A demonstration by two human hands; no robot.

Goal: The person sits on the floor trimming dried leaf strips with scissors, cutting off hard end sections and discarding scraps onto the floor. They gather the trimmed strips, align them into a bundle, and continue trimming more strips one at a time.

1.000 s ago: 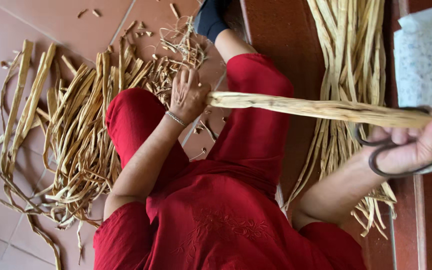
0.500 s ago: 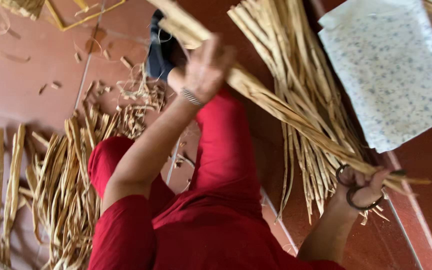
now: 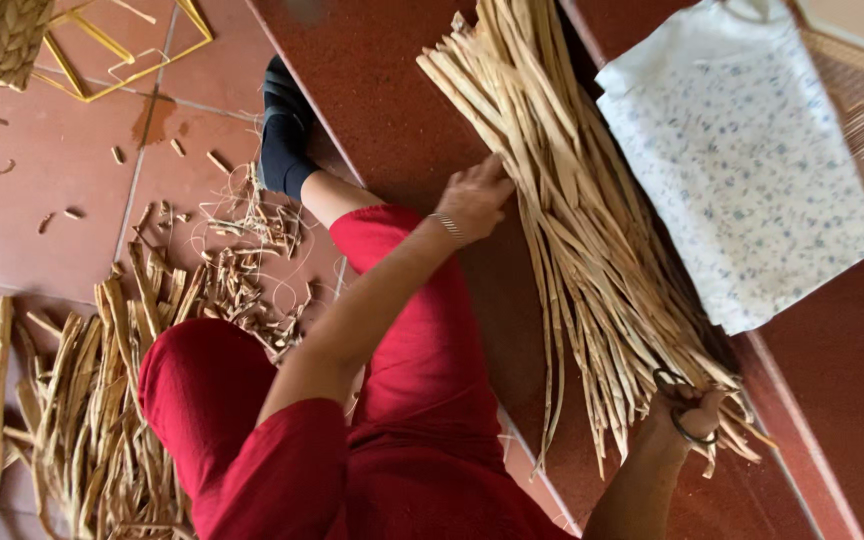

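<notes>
From the head view, you are pressing your left hand (image 3: pixel 472 200), fingers spread loose, on a pale bundle of dried flat strips (image 3: pixel 582 250) lying across the red ledge (image 3: pixel 382 90). Your right hand (image 3: pixel 687 415) is gripping scissors (image 3: pixel 680 400) at its near end, beside the floral cloth (image 3: pixel 742 150).

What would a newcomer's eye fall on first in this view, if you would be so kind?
Most striking is the big bundle of pale dried plant strips lying on the dark red ledge, with the left hand resting on its edge and the right hand, scissors looped on its fingers, at its near end. Beside it lies a white flower-printed cloth; at lower left, cut strip scraps litter the tiled floor.
</notes>
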